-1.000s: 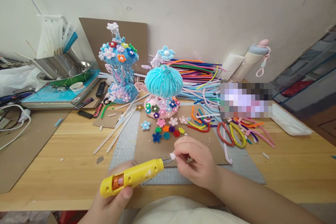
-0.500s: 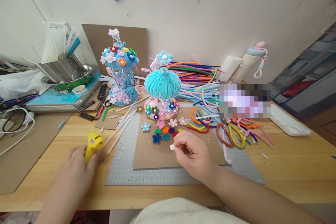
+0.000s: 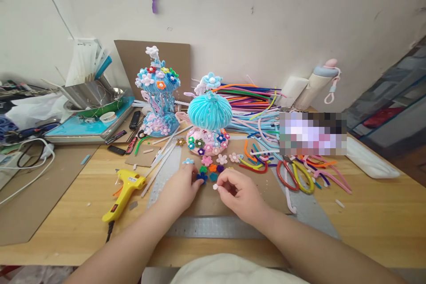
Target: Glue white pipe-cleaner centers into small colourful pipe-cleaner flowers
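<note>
My right hand (image 3: 238, 193) pinches a tiny white bead (image 3: 215, 187) between thumb and fingers, above the brown cardboard sheet (image 3: 262, 193). My left hand (image 3: 181, 188) reaches onto the same sheet, fingertips closing on a dark blue pipe-cleaner flower (image 3: 201, 177) among several small coloured flowers. The yellow glue gun (image 3: 124, 189) lies on the wooden table to the left, free of both hands. Behind the flowers stands a turquoise fuzzy mushroom figure (image 3: 209, 113) on a pink flowered base.
A taller blue flowered figure (image 3: 157, 91) stands at the back left. A pile of coloured pipe cleaners (image 3: 256, 97) lies behind and right. White glue sticks (image 3: 163, 155), a grey cutting mat (image 3: 309, 206), a metal bowl (image 3: 88, 95) and cables (image 3: 26, 164) surround the area.
My left hand set the glue gun down on the table at the left and moved right to the loose flowers. My right hand kept the white bead and shifted slightly.
</note>
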`<state>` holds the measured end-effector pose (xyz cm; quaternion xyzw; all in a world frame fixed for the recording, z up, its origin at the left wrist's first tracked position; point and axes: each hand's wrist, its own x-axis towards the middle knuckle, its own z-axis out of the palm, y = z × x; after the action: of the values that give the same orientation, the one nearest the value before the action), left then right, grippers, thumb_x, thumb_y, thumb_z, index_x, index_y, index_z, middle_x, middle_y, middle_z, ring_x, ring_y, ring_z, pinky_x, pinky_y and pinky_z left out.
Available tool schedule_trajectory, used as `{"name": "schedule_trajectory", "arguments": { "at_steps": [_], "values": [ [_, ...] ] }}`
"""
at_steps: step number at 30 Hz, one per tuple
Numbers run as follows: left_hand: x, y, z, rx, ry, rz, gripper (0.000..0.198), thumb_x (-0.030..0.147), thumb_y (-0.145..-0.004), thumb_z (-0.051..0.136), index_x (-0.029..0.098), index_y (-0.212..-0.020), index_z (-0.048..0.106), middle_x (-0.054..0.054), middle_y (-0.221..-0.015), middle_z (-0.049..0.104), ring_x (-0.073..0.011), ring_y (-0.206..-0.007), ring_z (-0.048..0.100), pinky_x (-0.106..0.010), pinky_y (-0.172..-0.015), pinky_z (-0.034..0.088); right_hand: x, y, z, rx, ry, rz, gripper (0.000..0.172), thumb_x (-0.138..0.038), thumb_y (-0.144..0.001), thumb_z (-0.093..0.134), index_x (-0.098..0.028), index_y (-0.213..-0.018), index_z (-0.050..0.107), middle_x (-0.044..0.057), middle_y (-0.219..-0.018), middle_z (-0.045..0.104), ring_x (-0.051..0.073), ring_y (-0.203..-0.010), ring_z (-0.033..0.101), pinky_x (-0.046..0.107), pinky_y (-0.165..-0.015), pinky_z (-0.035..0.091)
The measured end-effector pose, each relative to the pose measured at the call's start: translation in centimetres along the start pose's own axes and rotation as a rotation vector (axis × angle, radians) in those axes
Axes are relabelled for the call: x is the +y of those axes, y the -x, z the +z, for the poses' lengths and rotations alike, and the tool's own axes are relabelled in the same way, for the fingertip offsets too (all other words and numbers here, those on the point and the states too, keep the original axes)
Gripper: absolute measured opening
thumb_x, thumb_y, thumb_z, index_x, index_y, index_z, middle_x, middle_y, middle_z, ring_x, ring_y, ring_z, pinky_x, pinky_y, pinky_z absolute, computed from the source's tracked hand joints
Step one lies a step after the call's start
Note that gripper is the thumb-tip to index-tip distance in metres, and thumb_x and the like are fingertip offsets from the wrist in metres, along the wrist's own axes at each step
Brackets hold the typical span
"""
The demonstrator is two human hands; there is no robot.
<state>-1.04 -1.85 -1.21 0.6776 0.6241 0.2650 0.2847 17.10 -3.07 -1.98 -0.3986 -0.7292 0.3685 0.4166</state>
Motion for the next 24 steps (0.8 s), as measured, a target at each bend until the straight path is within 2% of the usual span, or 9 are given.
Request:
{"name": "schedule_trajectory", "arguments": {
  "at_steps": [3, 6, 9, 11, 13, 18, 21, 24],
  "values": [
    [-0.4, -0.4, 0.5, -0.005, 0.056, 0.006, 0.002, 0.017, -0.070, 0.059, 0.019, -0.069, 0.058, -0.002, -0.067, 0.058, -0.0186, -0.066, 0.053, -0.029, -0.061, 0.036, 0.0, -0.2, 0.3, -0.029, -0.172, 0.180, 0.005, -0.015, -0.075, 0.054, -0.018, -0.072, 0.052, -0.004, -0.060, 0.050, 0.008, -0.049, 0.043, 0.018, -0.044, 0.034],
    [0.0, 0.3, 0.9, -0.021, 0.197, -0.003, 0.009, 0.022, -0.075, 0.055, 0.019, -0.068, 0.052, 0.000, -0.069, 0.057, -0.0139, -0.060, 0.052, -0.025, -0.055, 0.038, -0.4, -0.3, 0.5, -0.108, -0.449, 0.376, 0.007, -0.025, -0.079, 0.052, -0.019, -0.077, 0.050, -0.006, -0.053, 0.051, 0.007, -0.040, 0.042, 0.017, -0.038, 0.034],
    [0.7, 0.9, 1.0, -0.131, 0.671, -0.114, 0.020, 0.027, -0.074, 0.060, 0.018, -0.066, 0.045, 0.001, -0.075, 0.057, -0.0077, -0.050, 0.049, -0.020, -0.044, 0.036, -0.7, -0.5, 0.6, -0.106, -0.627, 0.405, 0.012, -0.028, -0.075, 0.058, -0.018, -0.075, 0.052, -0.001, -0.067, 0.058, 0.008, -0.047, 0.050, 0.017, -0.037, 0.039],
    [1.0, 1.1, 0.9, -0.213, 0.977, -0.185, 0.024, 0.027, -0.070, 0.068, 0.018, -0.070, 0.045, 0.002, -0.071, 0.057, -0.0077, -0.052, 0.051, -0.018, -0.044, 0.038, -0.8, -0.6, 0.6, -0.069, -0.671, 0.390, 0.014, -0.028, -0.071, 0.062, -0.017, -0.072, 0.052, 0.001, -0.078, 0.058, 0.009, -0.054, 0.054, 0.017, -0.037, 0.041],
    [1.0, 1.1, 0.8, -0.260, 1.102, -0.201, 0.025, 0.024, -0.069, 0.072, 0.018, -0.078, 0.050, 0.004, -0.067, 0.057, -0.0097, -0.059, 0.057, -0.019, -0.050, 0.044, -0.8, -0.7, 0.5, -0.064, -0.683, 0.384, 0.014, -0.026, -0.070, 0.063, -0.017, -0.071, 0.053, 0.002, -0.081, 0.058, 0.009, -0.056, 0.055, 0.016, -0.037, 0.042],
    [0.5, 0.7, 0.7, -0.318, 1.108, -0.187, 0.033, 0.020, -0.068, 0.075, 0.016, -0.096, 0.057, -0.001, -0.081, 0.066, -0.0121, -0.071, 0.066, -0.024, -0.068, 0.052, -0.7, -0.7, 0.3, -0.059, -0.652, 0.401, 0.012, -0.027, -0.071, 0.061, -0.018, -0.072, 0.053, 0.000, -0.069, 0.057, 0.010, -0.053, 0.053, 0.017, -0.038, 0.042],
    [0.3, 0.6, 0.8, -0.329, 1.051, -0.193, 0.033, 0.020, -0.066, 0.076, 0.014, -0.094, 0.059, -0.001, -0.076, 0.067, -0.0121, -0.067, 0.066, -0.023, -0.064, 0.052, -0.7, -0.6, 0.3, -0.046, -0.558, 0.422, 0.010, -0.026, -0.072, 0.057, -0.019, -0.072, 0.050, -0.004, -0.059, 0.053, 0.009, -0.048, 0.049, 0.018, -0.039, 0.040],
    [0.4, 0.7, 0.9, -0.319, 1.035, -0.193, 0.033, 0.021, -0.064, 0.077, 0.015, -0.091, 0.059, 0.001, -0.072, 0.066, -0.0122, -0.064, 0.065, -0.024, -0.061, 0.051, -0.5, -0.3, 0.3, 0.062, -0.311, 0.355, 0.007, -0.020, -0.070, 0.056, -0.018, -0.068, 0.049, -0.005, -0.057, 0.048, 0.008, -0.048, 0.043, 0.018, -0.043, 0.035]
  ]
}}
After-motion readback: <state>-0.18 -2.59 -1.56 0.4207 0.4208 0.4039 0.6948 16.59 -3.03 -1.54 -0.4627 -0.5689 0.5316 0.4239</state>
